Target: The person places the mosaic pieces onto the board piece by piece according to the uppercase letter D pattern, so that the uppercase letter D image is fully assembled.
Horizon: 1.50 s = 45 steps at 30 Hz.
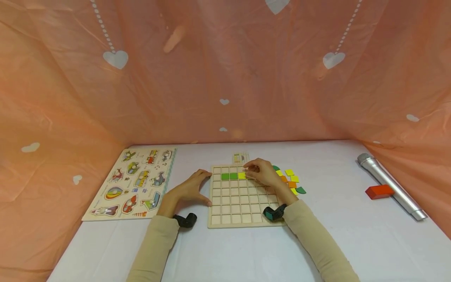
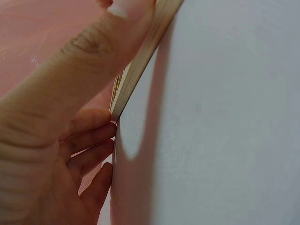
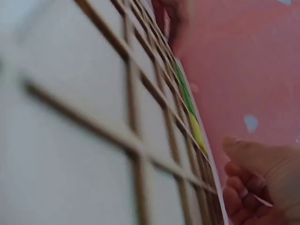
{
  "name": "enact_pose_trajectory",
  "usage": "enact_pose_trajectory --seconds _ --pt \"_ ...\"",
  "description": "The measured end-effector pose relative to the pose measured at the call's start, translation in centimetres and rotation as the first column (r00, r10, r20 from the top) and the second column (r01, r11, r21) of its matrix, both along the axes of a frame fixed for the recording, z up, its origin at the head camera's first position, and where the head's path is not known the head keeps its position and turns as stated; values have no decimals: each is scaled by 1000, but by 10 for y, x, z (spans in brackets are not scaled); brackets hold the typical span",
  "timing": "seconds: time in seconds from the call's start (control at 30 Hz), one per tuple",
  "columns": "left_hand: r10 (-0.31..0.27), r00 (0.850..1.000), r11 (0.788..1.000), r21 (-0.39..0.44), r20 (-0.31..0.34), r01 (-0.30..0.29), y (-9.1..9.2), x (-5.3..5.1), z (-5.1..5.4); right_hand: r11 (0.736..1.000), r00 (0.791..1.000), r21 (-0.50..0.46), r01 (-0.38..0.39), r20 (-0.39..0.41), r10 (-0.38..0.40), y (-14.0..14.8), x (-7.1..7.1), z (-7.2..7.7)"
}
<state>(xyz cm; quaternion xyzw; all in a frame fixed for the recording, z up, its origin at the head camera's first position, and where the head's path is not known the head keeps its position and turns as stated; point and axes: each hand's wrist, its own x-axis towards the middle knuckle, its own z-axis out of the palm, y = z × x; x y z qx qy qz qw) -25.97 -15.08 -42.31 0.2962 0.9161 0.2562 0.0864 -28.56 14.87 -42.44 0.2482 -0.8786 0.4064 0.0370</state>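
Observation:
A wooden grid board (image 1: 225,219) lies on the table, with two green square tiles (image 1: 230,176) and a yellow tile (image 1: 241,176) side by side in one of its upper rows. My left hand (image 1: 190,188) is at the board's left side, thumb and fingers spread along that edge. In the left wrist view the thumb (image 2: 89,51) touches the wooden edge. Just over the yellow tile's right side hovers my right hand (image 1: 262,172), fingers loosely bent. The right wrist view shows nothing between the thumb (image 3: 248,152) and fingers.
Loose yellow, orange and green pieces (image 1: 292,179) lie right of the board, partly behind the right hand. A small pattern card (image 1: 240,157) sits behind the board. Left is a picture puzzle (image 1: 141,196); at right, a silver microphone (image 1: 405,199) and a red block (image 1: 379,192).

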Motion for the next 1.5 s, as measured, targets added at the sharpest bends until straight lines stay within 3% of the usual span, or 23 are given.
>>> enact_pose_trajectory --seconds 0.23,0.4,0.53,0.67,0.9,1.17,1.3,1.5 --pt "1 1000 1000 3 6 -1 0 1 2 984 982 -34 177 -57 -178 33 -6 10" --pt "3 1000 1000 5 7 -3 1 0 0 964 964 10 266 4 -266 55 -7 9" --pt "3 1000 1000 11 3 -3 0 1 0 962 959 84 261 90 -268 67 -7 7" --pt "-1 1000 1000 9 -5 1 0 2 0 964 959 113 239 126 -252 71 -6 7" --pt "-3 1000 1000 9 -3 3 0 1 0 962 960 136 236 122 -252 72 -6 7" --pt "1 1000 1000 6 -9 0 0 1 1 950 961 169 263 34 -273 78 -6 5" --pt "-2 1000 1000 12 -7 2 1 0 0 951 965 193 241 57 -257 81 -4 8" --pt "3 1000 1000 11 -5 -3 1 1 0 942 948 190 276 109 -299 82 -2 12"
